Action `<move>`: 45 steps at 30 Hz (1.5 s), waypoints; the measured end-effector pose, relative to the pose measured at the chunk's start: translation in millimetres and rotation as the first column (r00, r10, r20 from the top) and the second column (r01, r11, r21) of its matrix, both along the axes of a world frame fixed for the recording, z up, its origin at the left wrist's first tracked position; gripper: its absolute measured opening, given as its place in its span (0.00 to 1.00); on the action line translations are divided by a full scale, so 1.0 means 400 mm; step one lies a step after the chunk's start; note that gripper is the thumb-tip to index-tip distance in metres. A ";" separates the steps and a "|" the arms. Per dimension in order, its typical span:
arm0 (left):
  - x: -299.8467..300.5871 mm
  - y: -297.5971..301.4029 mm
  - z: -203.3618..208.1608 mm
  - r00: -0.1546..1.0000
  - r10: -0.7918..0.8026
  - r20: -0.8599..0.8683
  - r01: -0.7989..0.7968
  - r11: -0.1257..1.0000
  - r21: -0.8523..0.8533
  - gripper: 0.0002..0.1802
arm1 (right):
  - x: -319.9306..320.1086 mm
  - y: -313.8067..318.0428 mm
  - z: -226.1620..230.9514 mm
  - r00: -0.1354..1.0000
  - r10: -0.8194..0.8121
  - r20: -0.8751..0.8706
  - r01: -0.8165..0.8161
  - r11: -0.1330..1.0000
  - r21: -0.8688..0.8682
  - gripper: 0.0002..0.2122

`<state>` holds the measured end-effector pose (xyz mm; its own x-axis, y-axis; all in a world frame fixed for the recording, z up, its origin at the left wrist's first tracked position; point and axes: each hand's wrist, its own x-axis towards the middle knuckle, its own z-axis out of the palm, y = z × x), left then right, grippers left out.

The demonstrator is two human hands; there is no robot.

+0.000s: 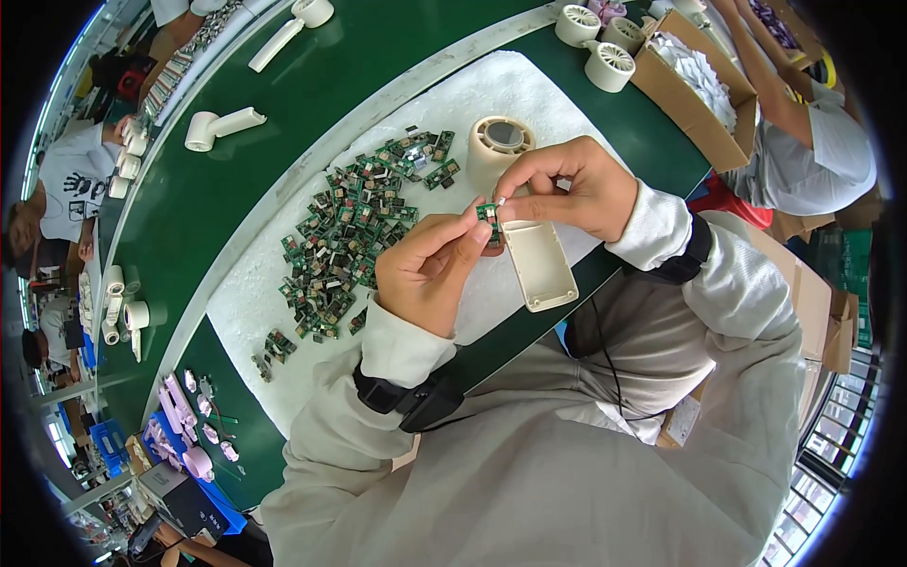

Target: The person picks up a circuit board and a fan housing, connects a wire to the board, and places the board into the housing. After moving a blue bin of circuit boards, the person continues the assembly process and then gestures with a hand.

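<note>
- Left hand [430, 269]: fingers [470, 225] pressed together, pinching the left side of a small green circuit board [487, 214], held above the desk.
- Right hand [567, 189]: thumb and forefinger closed on the same circuit board from the right, the other fingers curled over it.
- Cream handheld fan housing [539, 265]: lies just beneath both hands on the white foam mat [255, 302]; its flat handle points toward the near edge, its round head [499, 140] lies on the far side, partly hidden by the right hand.
- Pile of small green circuit boards [350, 236]: spread over the mat to the left of the hands, with a few strays nearer the near-left corner.
- Green desk [283, 104]: carries the mat; two more cream fan bodies [222, 126] lie on its far-left part.
- Cardboard box [694, 90]: far right, holding white pieces, with round cream fan heads [609, 64] just beside it.
- Another person in a white shirt [812, 142]: sits far right, beyond the box.
- Pink parts [184, 416]: near left, on a blue surface.
</note>
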<state>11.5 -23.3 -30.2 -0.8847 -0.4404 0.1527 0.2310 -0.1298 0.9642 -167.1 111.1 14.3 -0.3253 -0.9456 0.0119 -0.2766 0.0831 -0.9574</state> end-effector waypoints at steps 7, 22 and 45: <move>-0.006 0.030 0.034 0.974 0.222 0.045 -0.220 0.975 -0.045 0.13 | 0.038 -0.015 0.015 0.984 -0.128 -0.125 0.123 0.991 -0.046 0.06; -0.007 0.032 0.034 0.963 0.263 0.053 -0.254 0.957 -0.138 0.14 | 0.034 -0.015 0.020 0.855 -0.137 -0.500 -0.013 0.959 -0.284 0.06; 0.011 0.037 0.028 0.946 0.324 0.018 -0.275 0.830 -0.486 0.15 | 0.100 -0.008 0.021 0.834 -0.216 -0.507 0.089 0.961 -0.263 0.05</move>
<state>16.0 -8.5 -19.1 -0.7421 -0.5829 0.3309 0.0877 0.4050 0.9101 -127.2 107.9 22.5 -0.3489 -0.8359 0.4238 -0.7442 -0.0277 -0.6674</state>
